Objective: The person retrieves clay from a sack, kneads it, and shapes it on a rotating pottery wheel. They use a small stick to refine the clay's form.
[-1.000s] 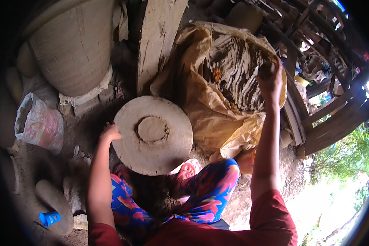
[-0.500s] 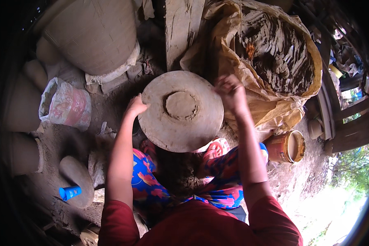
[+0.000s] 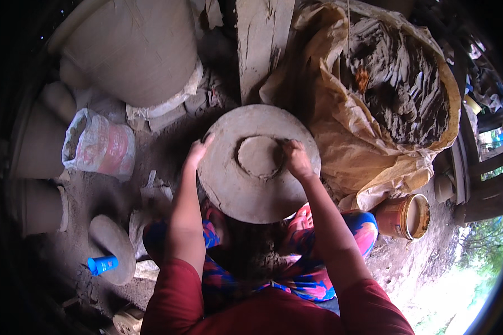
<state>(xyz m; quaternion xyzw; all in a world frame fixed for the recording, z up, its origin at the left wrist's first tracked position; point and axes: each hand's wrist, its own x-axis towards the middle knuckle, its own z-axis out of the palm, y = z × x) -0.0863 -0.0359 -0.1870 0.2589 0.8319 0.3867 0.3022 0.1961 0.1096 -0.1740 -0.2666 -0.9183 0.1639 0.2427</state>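
Note:
A broad round potter's wheel head, grey and smeared with clay, sits tilted in front of my feet. At its middle lies a flat round slab of clay with a rough, crumbly edge. My left hand grips the wheel's left rim, thumb on top; its other fingers are mostly hidden. My right hand reaches over the wheel, fingers curled and fingertips at the slab's upper right edge. Whether they pinch any clay is hidden.
A large sack of wet clay stands at the far right, above a bucket. A big clay pot and a smaller sack are at the left. A blue cup rests on a round disc.
My right hand has come from beyond the wheel's right rim onto the edge of the clay slab. The left hand remains at the rim. The whole view has shifted slightly.

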